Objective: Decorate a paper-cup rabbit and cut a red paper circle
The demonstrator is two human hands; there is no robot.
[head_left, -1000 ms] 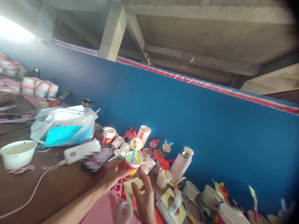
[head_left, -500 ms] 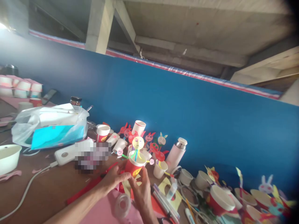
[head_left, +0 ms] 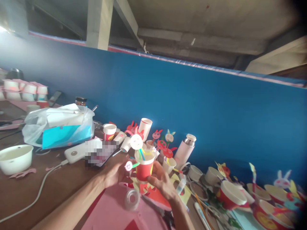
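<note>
A red paper cup (head_left: 144, 171) with a white inner wall is upright in front of me. Coloured straws rise from it, carrying a round paper face (head_left: 136, 141); a small pink paper disc (head_left: 128, 165) sits on a green straw at its left. My right hand (head_left: 163, 180) grips the cup from the right, thumb across its front. To the cup's left, my left hand (head_left: 117, 171) is held with fingers apart, its fingertips partly hidden behind the pink disc. Below lie pink paper (head_left: 105, 207) and a roll of clear tape (head_left: 132, 199).
Several cups with paper rabbit figures stand behind and right, near a pink thermos (head_left: 184, 150). Left are a plastic bag (head_left: 33, 127), a white power bank (head_left: 79, 152) with cable, and a white bowl (head_left: 16, 159). A blue partition (head_left: 203, 105) runs along the back.
The cup has been turned, so its yellow mark moved from the front to the right side. My left hand has loosened from it, while my right hand has come round its right side.
</note>
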